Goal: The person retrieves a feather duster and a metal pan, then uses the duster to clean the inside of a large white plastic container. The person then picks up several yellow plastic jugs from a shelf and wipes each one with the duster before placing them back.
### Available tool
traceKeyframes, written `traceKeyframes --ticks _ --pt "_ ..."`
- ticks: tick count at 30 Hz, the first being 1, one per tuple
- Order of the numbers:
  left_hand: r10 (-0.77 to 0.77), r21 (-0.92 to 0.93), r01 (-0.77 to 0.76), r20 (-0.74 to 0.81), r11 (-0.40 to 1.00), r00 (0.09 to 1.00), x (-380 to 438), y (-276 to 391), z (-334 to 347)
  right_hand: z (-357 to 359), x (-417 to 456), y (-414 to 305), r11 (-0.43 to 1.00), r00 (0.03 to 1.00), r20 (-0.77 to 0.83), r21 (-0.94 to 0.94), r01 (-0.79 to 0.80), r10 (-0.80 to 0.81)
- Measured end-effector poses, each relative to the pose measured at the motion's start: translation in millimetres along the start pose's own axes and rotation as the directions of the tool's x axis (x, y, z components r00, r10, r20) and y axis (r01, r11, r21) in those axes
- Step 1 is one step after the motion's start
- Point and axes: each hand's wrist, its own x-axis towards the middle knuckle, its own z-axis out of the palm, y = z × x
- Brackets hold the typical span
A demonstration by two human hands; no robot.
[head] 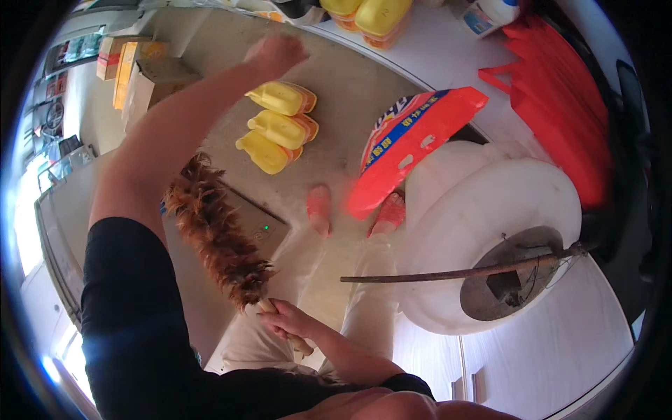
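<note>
A brown feather duster [218, 231] slants up and left, its wooden handle gripped in my right hand [289, 318] in front of my body. My left hand [278, 55] is stretched far forward, above several yellow bottles [278, 128] standing on the floor. It is blurred, its fingers look curled, and whether anything is in them cannot be seen. The duster's feathers lie beside my left forearm, over a pale box-like surface with a small green light [266, 227]. To the right of my feet is a red printed plastic bag [420, 142] with a blue band.
A large white plastic drum [446, 220] stands at right, a brown stick [451, 275] across its dark opening. Behind it hangs a red cloth bag [556, 110]. More yellow bottles [380, 21] and a white bottle [491, 18] sit on a white surface. Cardboard boxes [155, 79] stand far left.
</note>
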Motion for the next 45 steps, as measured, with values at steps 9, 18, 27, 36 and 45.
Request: traceKeyframes --ticks 9,18,27,36,45 --pt "-0.709 -0.35 0.919 0.602 0.179 0.367 -57 -58 74 -4 8 10 0.997 0.996 0.043 -0.013 -0.076 0.077" --pt "-0.873 -0.63 0.76 0.269 0.16 0.406 -53 -54 139 0 -13 -1 0.989 0.988 -0.08 -0.055 -0.137 0.133" --pt "-0.431 -0.301 0.487 0.237 0.82 0.871 -83 -91 -14 39 -111 30 0.971 0.861 -0.502 -0.232 -0.051 -0.075" --pt "-0.411 -0.271 0.5 0.324 0.823 0.852 -162 -105 -100 35 -84 -23 0.941 0.878 -0.455 -0.339 -0.021 -0.145" --pt "-0.271 -0.027 0.293 0.31 0.956 0.911 -233 -110 -127 26 -71 -66 0.291 0.59 -0.424 -0.904 -0.312 -0.687"
